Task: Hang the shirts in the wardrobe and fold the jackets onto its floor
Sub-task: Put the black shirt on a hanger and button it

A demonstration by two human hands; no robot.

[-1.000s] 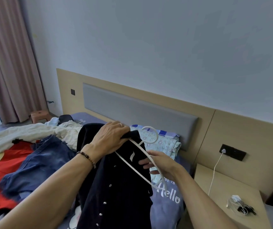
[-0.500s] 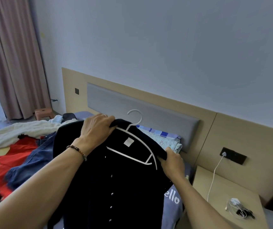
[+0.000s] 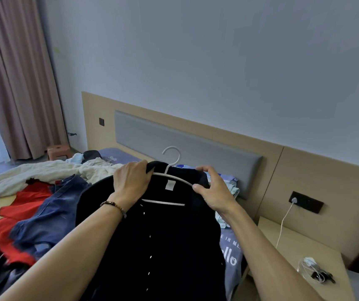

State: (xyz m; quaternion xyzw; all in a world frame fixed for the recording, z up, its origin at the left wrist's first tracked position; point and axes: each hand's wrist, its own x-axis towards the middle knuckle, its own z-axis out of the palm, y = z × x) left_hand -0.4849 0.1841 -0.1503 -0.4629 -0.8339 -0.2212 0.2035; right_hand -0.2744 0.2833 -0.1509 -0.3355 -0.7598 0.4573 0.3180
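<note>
Bed (image 3: 119, 152) piled with clothes, grey headboard (image 3: 187, 146) behind. Black shirt (image 3: 159, 242) on white hanger (image 3: 169, 168), held up over bed. Left hand (image 3: 130, 181) grip curled on left shoulder; right hand (image 3: 213, 192) pinches right shoulder.

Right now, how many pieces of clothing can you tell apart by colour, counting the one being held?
Black: 1, the black shirt on the white hanger
Red: 1, the red garment
Blue denim: 1, the denim garment
Cream: 1, the cream cloth
Total: 4
</note>
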